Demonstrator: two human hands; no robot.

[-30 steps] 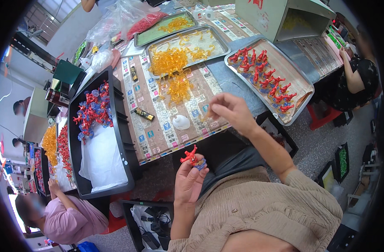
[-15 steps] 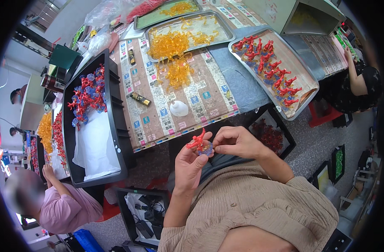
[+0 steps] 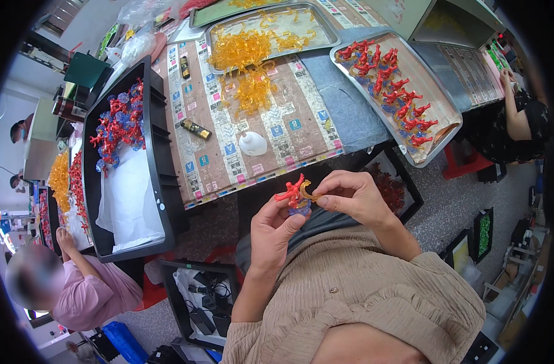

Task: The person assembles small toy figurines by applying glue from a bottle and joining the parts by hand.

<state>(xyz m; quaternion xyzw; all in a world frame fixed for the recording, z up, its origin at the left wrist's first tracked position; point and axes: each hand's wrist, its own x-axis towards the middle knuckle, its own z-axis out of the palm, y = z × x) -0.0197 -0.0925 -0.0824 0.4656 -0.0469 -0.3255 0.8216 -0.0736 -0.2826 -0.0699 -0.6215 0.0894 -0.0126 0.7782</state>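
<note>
Above my lap, my left hand [image 3: 273,227] is closed round a small red plastic figure [image 3: 291,193] with a clear blue base [image 3: 300,209]. My right hand [image 3: 357,197] pinches a curved amber plastic piece [image 3: 307,188] at one end; its other end meets the figure's side. Whether that piece is fixed to the figure, I cannot tell. Loose amber pieces [image 3: 243,51] lie heaped on a metal tray [image 3: 325,33] and spill onto the table. Red figures with blue bases [image 3: 404,100] stand in rows on the metal tray [image 3: 443,103] at the right.
A black crate [image 3: 160,133] at the left holds more red and blue figures on white paper. On the table are a white squeeze bottle [image 3: 253,144] and two dark cylinders [image 3: 196,128]. Below stands a bin of cables [image 3: 207,300]. Co-workers [image 3: 92,291] sit at both sides.
The figure has been turned more upright in my left hand. The amber piece now shows plainly between it and my right fingers. The view has shifted slightly.
</note>
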